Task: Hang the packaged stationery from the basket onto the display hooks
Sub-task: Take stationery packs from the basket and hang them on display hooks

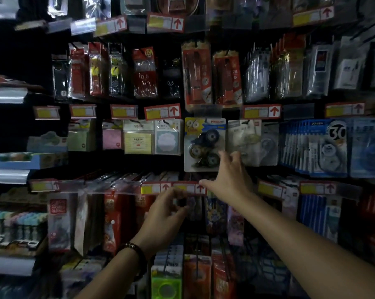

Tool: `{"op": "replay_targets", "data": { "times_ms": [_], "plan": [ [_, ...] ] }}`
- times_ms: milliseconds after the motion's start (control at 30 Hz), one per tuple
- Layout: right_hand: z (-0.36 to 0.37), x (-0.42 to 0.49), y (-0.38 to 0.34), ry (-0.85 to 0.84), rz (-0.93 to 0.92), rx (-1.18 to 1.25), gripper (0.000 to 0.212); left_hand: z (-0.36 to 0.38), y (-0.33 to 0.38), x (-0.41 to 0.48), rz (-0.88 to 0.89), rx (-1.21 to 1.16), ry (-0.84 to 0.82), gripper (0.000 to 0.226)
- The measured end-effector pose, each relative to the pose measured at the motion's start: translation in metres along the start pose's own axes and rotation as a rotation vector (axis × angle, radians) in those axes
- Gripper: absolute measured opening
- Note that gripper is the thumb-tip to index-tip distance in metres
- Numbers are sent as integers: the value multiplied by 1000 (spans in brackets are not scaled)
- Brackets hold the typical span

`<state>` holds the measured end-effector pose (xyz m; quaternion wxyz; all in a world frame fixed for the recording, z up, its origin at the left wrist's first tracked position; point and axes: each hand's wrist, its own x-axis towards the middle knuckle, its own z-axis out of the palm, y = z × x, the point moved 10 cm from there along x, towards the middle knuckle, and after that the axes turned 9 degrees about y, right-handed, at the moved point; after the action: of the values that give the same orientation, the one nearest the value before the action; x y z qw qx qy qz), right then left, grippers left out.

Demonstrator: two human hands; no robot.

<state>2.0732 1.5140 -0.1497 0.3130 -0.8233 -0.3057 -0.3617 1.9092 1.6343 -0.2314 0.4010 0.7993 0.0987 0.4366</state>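
Closest to the camera, two bare forearms reach up from the bottom edge toward a dim wall of hanging goods. The left wrist wears a dark beaded bracelet (pixel 137 253). The left hand (pixel 165 214) is raised in front of the lower row of packs, just under a red and yellow price tag (pixel 189 188) on the rail. Its fingers are curled and blurred, and I cannot tell whether they hold anything.

Higher and further in, the right hand (pixel 229 178) is spread wide. Its fingertips (pixel 224 156) touch the lower right corner of a correction tape pack (pixel 200 143), while the thumb stretches out to the left below the pack, apart from it, so there is no pinch on the card.

That pack, a clear blister with three dark rolls and a "96" on its yellow and blue header, hangs upright in the middle row under an empty clear tag holder (pixel 207 111). The hook that carries it is hidden behind the header.

Just beside it on the right hangs a pale clear packet (pixel 244 137), and past that a thick row of blue tape packs (pixel 324 147) marked "30". To its left hang sticky note packs (pixel 138 139) in yellow, pink and green.

Farther up, the row above holds red and black pen packs (pixel 144 72), some marked "0.5".
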Motion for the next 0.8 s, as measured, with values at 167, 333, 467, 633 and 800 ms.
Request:
{"op": "replay_targets", "data": {
  "times_ms": [167, 333, 467, 633, 800],
  "plan": [
    [-17, -92, 20, -4, -85, 248, 36, 32, -38, -74, -93, 42, -160, 12],
    [21, -217, 60, -240, -52, 352, 16, 83, -115, -183, -172, 194, -373, 5],
    [91, -349, 111, -601, 129, 329, 26, 112, -191, -287, -308, 344, -565, 7],
    [157, -519, 184, -949, 390, 265, 20, 125, -277, -394, -518, 419, -716, 15],
    [199, -653, 221, -1110, 652, 225, 20, 164, -344, -457, -621, 505, -856, 16]
  ]
}}
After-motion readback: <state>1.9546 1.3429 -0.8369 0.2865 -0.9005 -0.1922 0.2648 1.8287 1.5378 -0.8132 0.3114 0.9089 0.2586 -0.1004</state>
